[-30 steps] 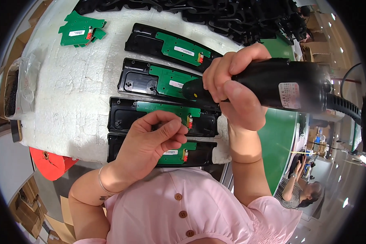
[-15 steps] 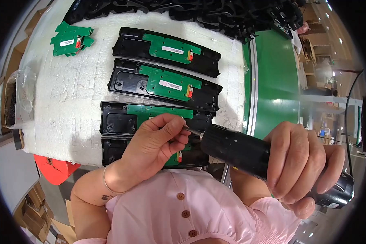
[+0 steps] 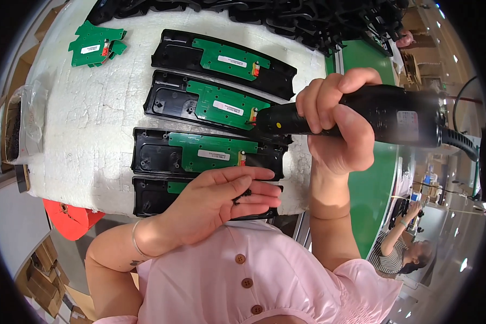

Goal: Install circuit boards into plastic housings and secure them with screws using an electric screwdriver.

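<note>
My right hand [image 3: 337,116] is wrapped round a black electric screwdriver [image 3: 394,116], held nearly level. Its front end is over the right part of the second black plastic panel [image 3: 167,102] from the back, beside the red-and-white connector on that panel's green circuit board [image 3: 208,105]; the bit's tip is hard to make out. My left hand [image 3: 221,197] is cupped palm up over the nearest panel [image 3: 151,197], fingers stretched out, with several small black screws [image 3: 242,197] lying on the fingers. Another panel [image 3: 156,154] with a board lies just beyond that hand.
A fourth panel [image 3: 178,54] lies farthest back. Loose green boards [image 3: 94,46] are piled at the back left of the white foam-topped table [image 3: 92,124]. Black plastic parts [image 3: 286,21] crowd the back edge. On the right runs a green surface [image 3: 364,178]; a person [image 3: 399,251] is beyond it.
The screwdriver has moved from my left fingers up and left, onto the second panel, its body swinging away from me. My left hand has opened from a pinch, showing the screws.
</note>
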Available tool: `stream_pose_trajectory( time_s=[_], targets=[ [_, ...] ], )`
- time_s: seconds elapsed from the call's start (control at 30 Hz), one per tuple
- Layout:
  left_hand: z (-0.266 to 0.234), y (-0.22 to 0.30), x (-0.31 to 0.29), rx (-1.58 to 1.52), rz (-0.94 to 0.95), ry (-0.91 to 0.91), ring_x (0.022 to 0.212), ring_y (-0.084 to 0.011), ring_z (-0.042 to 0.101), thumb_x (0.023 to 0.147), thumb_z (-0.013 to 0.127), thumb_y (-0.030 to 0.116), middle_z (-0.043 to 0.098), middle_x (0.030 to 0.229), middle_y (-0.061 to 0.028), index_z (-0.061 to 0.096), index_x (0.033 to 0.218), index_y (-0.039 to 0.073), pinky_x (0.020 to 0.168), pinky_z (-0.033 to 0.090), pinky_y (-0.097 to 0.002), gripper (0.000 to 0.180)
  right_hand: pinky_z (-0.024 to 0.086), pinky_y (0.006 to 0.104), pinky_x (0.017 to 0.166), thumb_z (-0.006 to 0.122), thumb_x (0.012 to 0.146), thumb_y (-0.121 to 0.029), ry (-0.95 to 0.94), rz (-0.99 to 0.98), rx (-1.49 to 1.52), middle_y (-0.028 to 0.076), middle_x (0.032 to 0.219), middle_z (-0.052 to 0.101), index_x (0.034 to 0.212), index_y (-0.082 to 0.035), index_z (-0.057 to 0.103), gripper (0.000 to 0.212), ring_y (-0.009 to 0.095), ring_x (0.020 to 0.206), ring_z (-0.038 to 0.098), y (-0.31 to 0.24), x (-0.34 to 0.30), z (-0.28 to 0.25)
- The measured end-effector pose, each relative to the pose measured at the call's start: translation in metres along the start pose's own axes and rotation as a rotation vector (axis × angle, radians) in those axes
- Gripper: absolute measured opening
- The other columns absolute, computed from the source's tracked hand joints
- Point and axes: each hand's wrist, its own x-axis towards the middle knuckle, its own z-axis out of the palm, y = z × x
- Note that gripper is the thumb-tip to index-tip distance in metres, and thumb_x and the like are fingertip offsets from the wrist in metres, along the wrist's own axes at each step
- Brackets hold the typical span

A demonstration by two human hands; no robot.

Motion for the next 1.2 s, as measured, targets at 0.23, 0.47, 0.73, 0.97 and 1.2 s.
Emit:
stream_pose_trajectory(
  time_s=[0.23,0.47,0.73,0.97,1.2],
  targets=[
    [-0.005,0.000,-0.005,0.026,0.046,0.044,0.087,-0.0216,0.062,0.091,0.046,0.014,0.061,0.092,-0.0117,0.052,0.105,0.001,0.073,0.051,-0.0253,0.020,0.034,0.0286,0.049,0.041,0.066,-0.009,0.007,0.010,-0.126,0.001,0.052,0.035,0.091,-0.005,0.044,0.026,0.012,0.043,0.034,-0.002,0.000,0.006],
    [-0.006,0.002,-0.005,0.076,0.135,0.163,0.073,-0.0142,0.061,0.086,0.055,0.009,0.061,0.086,-0.0096,0.058,0.095,0.000,0.064,0.049,-0.0224,0.013,0.033,0.0277,0.047,0.044,0.064,-0.008,0.030,0.079,-0.156,0.002,0.053,0.037,0.084,-0.005,0.041,0.021,0.012,0.043,0.034,-0.002,0.001,0.016],
    [-0.007,0.005,-0.002,-0.038,0.203,0.233,0.075,-0.0121,0.060,0.088,0.052,0.011,0.061,0.087,-0.0074,0.056,0.099,0.001,0.067,0.051,-0.0212,0.015,0.032,0.0275,0.045,0.045,0.064,-0.005,0.001,0.111,-0.139,0.003,0.053,0.037,0.082,-0.006,0.039,0.018,0.011,0.043,0.033,0.001,0.000,0.021],
    [-0.010,0.001,0.009,-0.163,0.229,0.166,0.078,-0.0121,0.060,0.087,0.055,0.017,0.062,0.089,-0.0058,0.058,0.099,0.003,0.070,0.051,-0.0215,0.019,0.043,0.0160,0.048,0.061,0.061,0.000,-0.174,-0.177,0.130,-0.004,0.056,0.055,0.083,-0.009,0.044,0.028,0.004,0.047,0.053,-0.067,-0.009,0.013],
    [-0.001,-0.005,0.017,-0.158,0.214,0.118,0.075,-0.0099,0.060,0.087,0.055,0.021,0.062,0.086,-0.0038,0.059,0.095,0.005,0.067,0.050,-0.0200,0.019,0.047,0.0155,0.048,0.067,0.063,-0.004,-0.200,-0.313,0.194,-0.002,0.053,0.055,0.074,-0.011,0.043,0.028,0.006,0.044,0.052,-0.069,-0.022,0.012]
  ],
)
